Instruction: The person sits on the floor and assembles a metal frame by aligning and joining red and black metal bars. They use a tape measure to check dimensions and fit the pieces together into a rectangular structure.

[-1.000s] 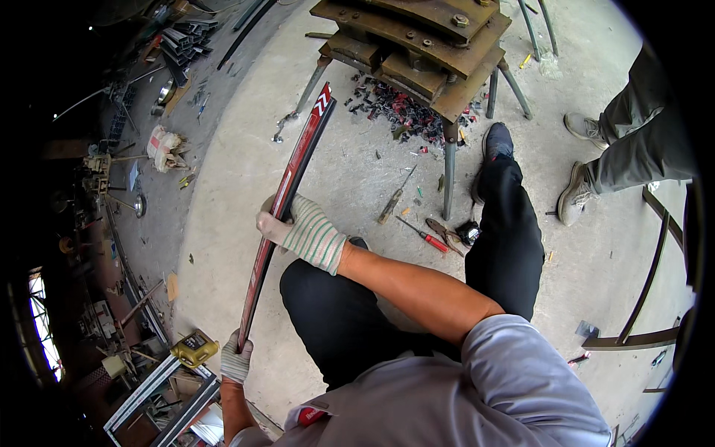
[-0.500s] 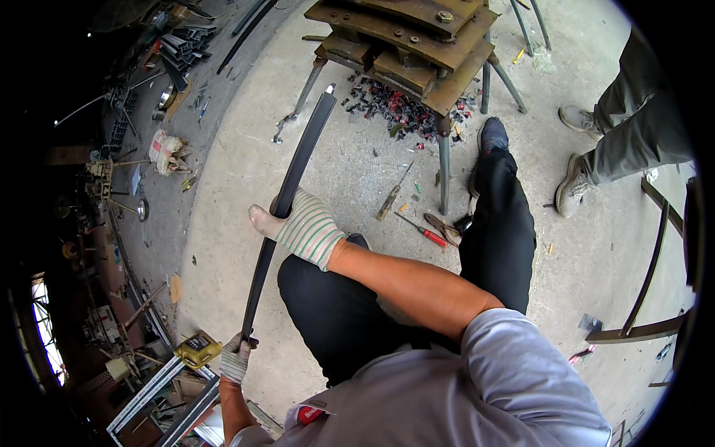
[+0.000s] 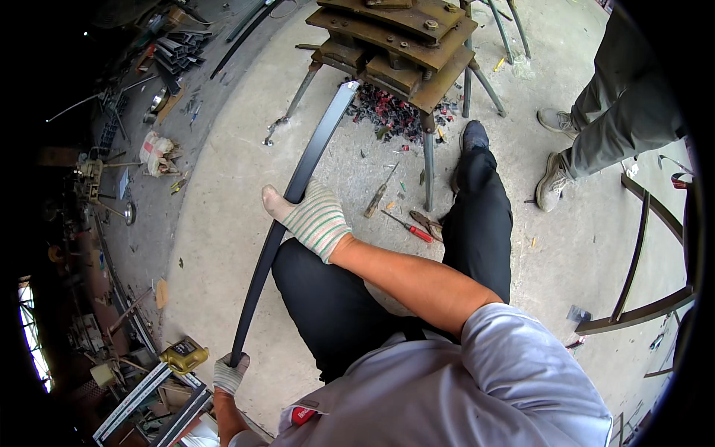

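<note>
We hold the dark metal profile [image 3: 266,257] aslant: right hand [image 3: 314,217] wrapped round mid-length, left hand [image 3: 229,374] gripping its near end. Far tip lies near the bolted steel plates [image 3: 432,46]; contact unclear. We should turn both wrists together, avoiding twist.

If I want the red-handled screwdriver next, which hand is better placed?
Probably your right hand: though gripping the dark strip partway along, it's nearer the red-handled screwdriver. Your left hand holds the strip's lower end, farther off.

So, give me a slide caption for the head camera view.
Gloved left hand and gloved right hand hold a long dark bar near a bolted metal stand.
</note>
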A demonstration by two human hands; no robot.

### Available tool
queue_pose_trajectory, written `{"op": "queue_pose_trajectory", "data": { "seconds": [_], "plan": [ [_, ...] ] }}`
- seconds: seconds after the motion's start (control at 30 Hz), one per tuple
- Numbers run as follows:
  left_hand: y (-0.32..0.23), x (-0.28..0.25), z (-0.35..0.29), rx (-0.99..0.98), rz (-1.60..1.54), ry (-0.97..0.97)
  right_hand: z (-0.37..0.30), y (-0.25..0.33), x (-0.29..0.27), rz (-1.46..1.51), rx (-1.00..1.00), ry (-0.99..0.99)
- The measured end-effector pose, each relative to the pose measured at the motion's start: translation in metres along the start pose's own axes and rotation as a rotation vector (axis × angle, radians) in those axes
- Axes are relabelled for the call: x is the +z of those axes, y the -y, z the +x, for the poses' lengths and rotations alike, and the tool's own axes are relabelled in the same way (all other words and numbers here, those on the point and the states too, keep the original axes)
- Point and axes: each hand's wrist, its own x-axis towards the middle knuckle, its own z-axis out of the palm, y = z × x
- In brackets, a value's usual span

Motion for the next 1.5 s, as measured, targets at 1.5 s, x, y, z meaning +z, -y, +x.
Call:
{"op": "queue_pose_trajectory", "data": {
  "seconds": [1.5],
  "plan": [
    [-0.223, -0.130, -0.077, 0.415, 0.086, -0.508, -0.050, 0.116, 0.195, 0.240, -0.434, 0.733]
  ]
}}
